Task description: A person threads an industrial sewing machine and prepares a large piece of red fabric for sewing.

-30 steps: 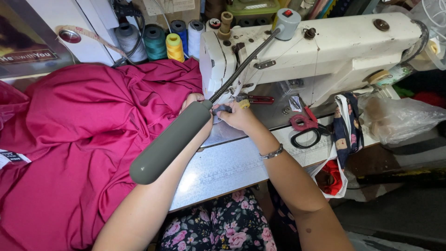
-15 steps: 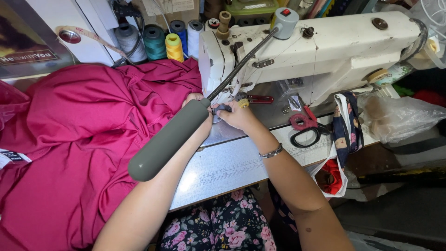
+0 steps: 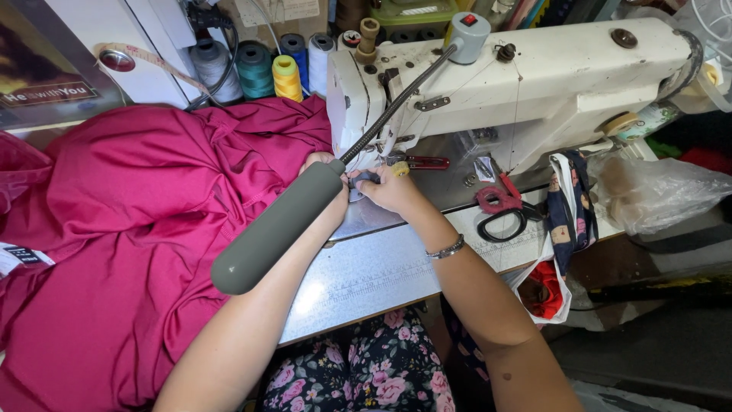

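Note:
A white sewing machine stands across the table. My left hand rests at the edge of the magenta fabric beside the needle area, mostly hidden behind a grey gooseneck lamp head. My right hand pinches a small dark piece of cloth just under the machine's head, fingers closed on it. The needle itself is hidden by the lamp and my hands.
Thread cones stand behind the fabric, with a measuring tape. Red-handled snips lie on the machine bed. Black scissors with a red pad lie right of my wrist. A patterned bag and a plastic bag hang at right.
Both hands stay at the needle area with only tiny finger shifts. The view has moved slightly.

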